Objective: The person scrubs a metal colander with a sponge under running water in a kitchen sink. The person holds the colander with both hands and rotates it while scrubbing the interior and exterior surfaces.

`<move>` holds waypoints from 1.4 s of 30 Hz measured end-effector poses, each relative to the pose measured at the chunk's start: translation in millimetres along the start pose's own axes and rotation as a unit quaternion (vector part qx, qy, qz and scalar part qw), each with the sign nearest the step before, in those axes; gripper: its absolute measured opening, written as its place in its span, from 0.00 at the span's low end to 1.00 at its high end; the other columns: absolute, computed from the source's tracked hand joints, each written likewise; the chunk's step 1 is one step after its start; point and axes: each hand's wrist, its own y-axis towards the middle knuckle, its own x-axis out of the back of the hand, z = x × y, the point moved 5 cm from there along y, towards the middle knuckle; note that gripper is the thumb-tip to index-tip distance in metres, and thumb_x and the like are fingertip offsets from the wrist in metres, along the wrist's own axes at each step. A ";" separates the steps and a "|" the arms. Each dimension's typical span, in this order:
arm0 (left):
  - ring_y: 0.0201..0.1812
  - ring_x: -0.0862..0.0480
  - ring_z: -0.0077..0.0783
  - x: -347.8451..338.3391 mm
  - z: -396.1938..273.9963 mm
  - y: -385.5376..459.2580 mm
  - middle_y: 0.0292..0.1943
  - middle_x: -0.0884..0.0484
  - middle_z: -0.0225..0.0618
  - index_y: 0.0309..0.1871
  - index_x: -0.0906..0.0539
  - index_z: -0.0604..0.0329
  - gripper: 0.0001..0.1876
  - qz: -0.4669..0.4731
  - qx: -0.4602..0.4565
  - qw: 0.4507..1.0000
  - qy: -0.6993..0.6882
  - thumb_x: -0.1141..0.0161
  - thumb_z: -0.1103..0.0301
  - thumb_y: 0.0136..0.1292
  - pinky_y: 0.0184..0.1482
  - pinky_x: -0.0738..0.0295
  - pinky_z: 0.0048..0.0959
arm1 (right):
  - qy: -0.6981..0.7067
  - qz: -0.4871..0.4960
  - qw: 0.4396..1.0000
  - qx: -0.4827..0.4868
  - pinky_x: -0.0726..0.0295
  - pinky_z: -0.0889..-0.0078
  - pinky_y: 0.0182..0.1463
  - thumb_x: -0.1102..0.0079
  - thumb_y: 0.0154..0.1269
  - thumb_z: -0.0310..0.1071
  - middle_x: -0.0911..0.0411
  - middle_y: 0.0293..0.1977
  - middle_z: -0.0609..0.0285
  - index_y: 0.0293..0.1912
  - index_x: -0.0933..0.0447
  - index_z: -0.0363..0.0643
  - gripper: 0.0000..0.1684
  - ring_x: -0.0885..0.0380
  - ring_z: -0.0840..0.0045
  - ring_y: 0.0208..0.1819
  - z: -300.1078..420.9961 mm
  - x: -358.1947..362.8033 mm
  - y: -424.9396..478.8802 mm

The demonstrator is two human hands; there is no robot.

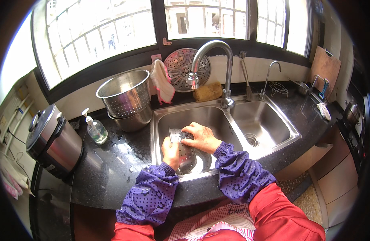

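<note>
Over the left basin of a stainless steel double sink (230, 132), my left hand (170, 152) grips the rim of a perforated metal colander (187, 155). The colander is tilted on its side within the basin. My right hand (201, 138) holds a dark scouring pad (186, 135) against the colander's outer wall near the rim. Part of the colander is hidden behind my fingers. Below it, a shiny rounded metal surface shows in the basin, too glary to name. The curved faucet (216, 45) arches above, with no water seen flowing from it.
Left of the sink stand a stacked perforated steel pot (124, 102), a clear pump bottle (96, 129) and an electric pressure cooker (57, 141). Behind are a round steamer plate (185, 70), a hanging cloth (161, 79) and a yellow sponge (207, 92). A small tap (268, 78) rises at the right basin.
</note>
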 end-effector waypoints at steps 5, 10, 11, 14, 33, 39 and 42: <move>0.35 0.18 0.29 -6.7 -8.4 -3.7 0.38 0.21 0.37 0.44 0.27 0.62 0.06 -0.004 0.026 1.000 -0.010 0.51 0.73 0.67 0.33 0.18 0.31 | -0.011 -0.004 1.000 0.028 0.21 0.63 0.48 0.36 0.56 0.49 0.24 0.42 0.57 0.48 0.22 0.48 0.23 0.21 0.63 0.44 4.7 -0.7 -0.7; 0.35 0.19 0.28 -8.2 -13.7 -7.8 0.37 0.21 0.36 0.43 0.26 0.61 0.05 -0.003 0.041 0.999 -0.006 0.50 0.73 0.67 0.31 0.18 0.31 | -0.006 -0.001 1.000 0.004 0.21 0.63 0.47 0.35 0.55 0.48 0.24 0.43 0.57 0.48 0.22 0.48 0.23 0.21 0.63 0.43 0.3 0.5 -0.8; 0.35 0.19 0.28 -6.6 -10.3 -6.6 0.37 0.21 0.36 0.43 0.26 0.61 0.05 -0.003 0.031 1.000 -0.002 0.50 0.73 0.67 0.31 0.18 0.31 | -0.007 -0.002 1.000 0.003 0.21 0.63 0.47 0.35 0.55 0.48 0.24 0.43 0.57 0.48 0.22 0.48 0.23 0.21 0.63 0.43 -0.2 0.3 -1.0; 0.35 0.19 0.28 -1.4 -3.7 -1.5 0.37 0.21 0.36 0.43 0.26 0.62 0.05 -0.009 0.006 1.000 0.004 0.50 0.73 0.67 0.32 0.18 0.30 | -0.012 -0.003 1.000 0.025 0.21 0.63 0.47 0.35 0.56 0.48 0.24 0.43 0.57 0.48 0.22 0.48 0.23 0.21 0.63 0.43 4.2 -2.0 -1.1; 0.33 0.17 0.33 -7.3 -9.2 -5.3 0.37 0.22 0.37 0.44 0.28 0.59 0.05 -0.004 0.036 0.999 -0.013 0.49 0.71 0.67 0.25 0.16 0.34 | -0.006 -0.011 1.000 0.021 0.21 0.63 0.46 0.36 0.56 0.48 0.24 0.41 0.57 0.47 0.21 0.48 0.22 0.21 0.63 0.42 1.6 -0.5 -0.6; 0.33 0.18 0.31 -4.5 -3.8 -2.5 0.38 0.22 0.37 0.44 0.27 0.59 0.06 -0.002 0.011 1.000 -0.009 0.49 0.72 0.67 0.27 0.16 0.33 | -0.006 -0.010 1.000 0.021 0.21 0.63 0.46 0.35 0.56 0.48 0.24 0.41 0.57 0.47 0.21 0.48 0.22 0.21 0.63 0.42 2.2 -0.7 -0.6; 0.35 0.17 0.30 -8.3 -9.3 -5.5 0.38 0.21 0.37 0.46 0.29 0.61 0.07 0.004 0.030 1.000 -0.004 0.50 0.70 0.69 0.33 0.16 0.30 | -0.010 -0.012 1.000 0.021 0.21 0.63 0.46 0.36 0.56 0.48 0.25 0.41 0.57 0.48 0.21 0.48 0.22 0.21 0.63 0.42 2.3 -0.5 -1.2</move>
